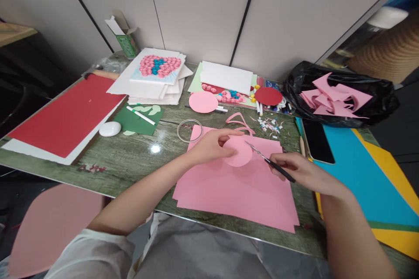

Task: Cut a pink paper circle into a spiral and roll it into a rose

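My left hand (218, 146) pinches the left edge of a round pink paper disc (240, 153). In my right hand (296, 170) is a pair of scissors (278, 169) with black handles, its blade tips at the disc's upper right edge. Both hands are above pink paper sheets (235, 196) stacked on the green table. Cut pink paper strips (240, 123) lie just beyond the disc. A second pink disc (203, 102) and a red disc (268, 96) rest farther back. To the left of my left hand lies a ring-shaped roll (190, 130).
Pink scraps fill a black bag (291, 80) at the back right. Blue paper (356, 174) and a phone (319, 141) lie at right. Red paper (65, 113), a white oval object (110, 129) and green paper (144, 124) are at left. A flower-heart picture (135, 67) tops white sheets.
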Motion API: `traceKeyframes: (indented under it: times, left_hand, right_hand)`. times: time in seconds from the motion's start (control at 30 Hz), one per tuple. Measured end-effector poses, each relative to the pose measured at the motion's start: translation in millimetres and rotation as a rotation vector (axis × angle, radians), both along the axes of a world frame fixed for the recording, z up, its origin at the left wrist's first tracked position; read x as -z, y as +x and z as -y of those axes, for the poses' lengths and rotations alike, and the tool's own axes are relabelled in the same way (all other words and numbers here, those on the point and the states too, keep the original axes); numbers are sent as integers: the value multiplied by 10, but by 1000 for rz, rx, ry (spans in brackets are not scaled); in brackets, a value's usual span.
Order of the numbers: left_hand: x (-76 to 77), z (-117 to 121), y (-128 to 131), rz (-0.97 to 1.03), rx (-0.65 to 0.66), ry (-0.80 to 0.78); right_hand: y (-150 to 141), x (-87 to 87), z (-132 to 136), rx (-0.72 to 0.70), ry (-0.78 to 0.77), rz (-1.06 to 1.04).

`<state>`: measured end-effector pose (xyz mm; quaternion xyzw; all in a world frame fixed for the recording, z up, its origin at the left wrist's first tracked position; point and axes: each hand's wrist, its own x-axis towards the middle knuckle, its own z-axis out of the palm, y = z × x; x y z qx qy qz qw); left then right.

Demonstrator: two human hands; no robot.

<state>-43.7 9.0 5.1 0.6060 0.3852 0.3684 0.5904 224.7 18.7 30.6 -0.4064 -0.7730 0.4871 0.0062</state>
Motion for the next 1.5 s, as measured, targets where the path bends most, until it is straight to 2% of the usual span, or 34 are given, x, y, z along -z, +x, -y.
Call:
traceKeyframes:
  times: [0.37, 0.63, 0.87, 1.17, 1.5]
  left_hand:
    - [-6, -25, -24, -5, -33, 41]
    - [11, -26, -21, 76, -47, 41]
    - [20, -17, -7, -34, -52, 57]
    - [5, 8, 22, 6, 8, 31]
    - [13, -4, 17, -26, -30, 42]
  right_hand:
    - [55, 17, -8, 26, 14, 11]
    - [53, 6, 3, 32, -15, -2]
    - [-44, -58, 32, 53, -58, -31]
    - [-90, -24, 38, 48, -53, -43]
    - [-50, -16, 25, 27, -39, -30]
